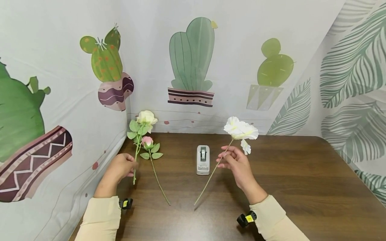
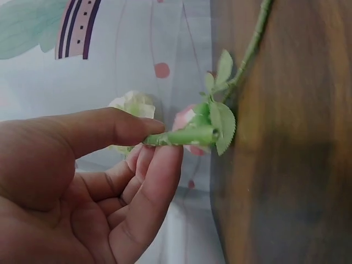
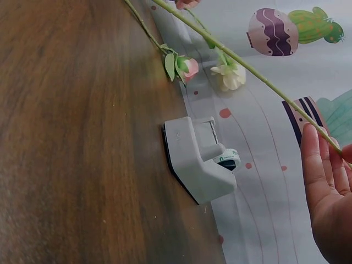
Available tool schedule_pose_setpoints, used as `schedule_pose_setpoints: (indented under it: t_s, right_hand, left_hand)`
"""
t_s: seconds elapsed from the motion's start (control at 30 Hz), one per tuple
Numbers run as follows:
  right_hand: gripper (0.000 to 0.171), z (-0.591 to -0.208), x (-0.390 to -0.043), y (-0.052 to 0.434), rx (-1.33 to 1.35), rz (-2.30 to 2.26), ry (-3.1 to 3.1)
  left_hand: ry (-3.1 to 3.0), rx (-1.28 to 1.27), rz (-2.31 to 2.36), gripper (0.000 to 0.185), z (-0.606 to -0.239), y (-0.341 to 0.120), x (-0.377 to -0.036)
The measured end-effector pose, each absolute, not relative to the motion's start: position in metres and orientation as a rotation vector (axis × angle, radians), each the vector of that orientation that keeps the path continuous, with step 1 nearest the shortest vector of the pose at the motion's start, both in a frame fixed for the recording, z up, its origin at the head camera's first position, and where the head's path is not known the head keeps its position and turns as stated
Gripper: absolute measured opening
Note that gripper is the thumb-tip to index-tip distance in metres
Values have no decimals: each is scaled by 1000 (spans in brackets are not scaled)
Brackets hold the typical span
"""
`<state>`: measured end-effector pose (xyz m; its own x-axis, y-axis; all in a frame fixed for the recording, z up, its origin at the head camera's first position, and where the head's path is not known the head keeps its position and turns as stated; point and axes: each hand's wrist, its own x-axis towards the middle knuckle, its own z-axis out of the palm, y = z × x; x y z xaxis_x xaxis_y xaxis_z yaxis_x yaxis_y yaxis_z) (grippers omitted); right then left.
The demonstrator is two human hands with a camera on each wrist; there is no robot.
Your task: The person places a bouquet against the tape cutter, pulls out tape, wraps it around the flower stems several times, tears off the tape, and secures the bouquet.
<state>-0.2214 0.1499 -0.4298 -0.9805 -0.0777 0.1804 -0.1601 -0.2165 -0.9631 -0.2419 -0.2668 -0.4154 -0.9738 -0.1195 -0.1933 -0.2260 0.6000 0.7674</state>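
Note:
My left hand [image 1: 125, 165] pinches the green stem of a cream rose [image 1: 146, 117] between thumb and fingers, bloom up toward the wall. In the left wrist view the cut end of that stem [image 2: 187, 136] points at the camera. Beside it on the table lies a pink rose [image 1: 147, 142] with green leaves and a thin stem. My right hand [image 1: 238, 164] pinches the long stem of a white ruffled flower [image 1: 241, 130] partway up, and the stem slants down to the left. Between the hands stands a white tape dispenser [image 1: 203, 160]; its tape roll [image 3: 226, 159] shows in the right wrist view.
Under everything is a dark brown wooden table [image 1: 301, 177]. A white cloth with printed cacti [image 1: 193, 57] hangs behind it and along the left side. A leaf-patterned cloth [image 1: 352, 67] hangs at the right.

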Motion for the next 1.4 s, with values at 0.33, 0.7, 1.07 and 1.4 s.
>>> schedule_pose_setpoints:
  t_s: [0.33, 0.7, 1.07, 1.4]
  right_hand:
    - [25, -429, -221, 150, 282, 2396, -1928]
    - [26, -429, -220, 147, 292, 2400, -1945]
    - [25, -427, -217, 145, 344, 2410, -1942]
    - [24, -426, -216, 143, 370, 2415, -1925]
  left_hand:
    - [2816, -212, 1146, 16, -396, -245, -232]
    - [2917, -47, 1092, 14, -386, -220, -225]
    - [2972, 163, 1084, 11, -380, -193, -215]
    - [2916, 293, 1130, 13, -385, -171, -209]
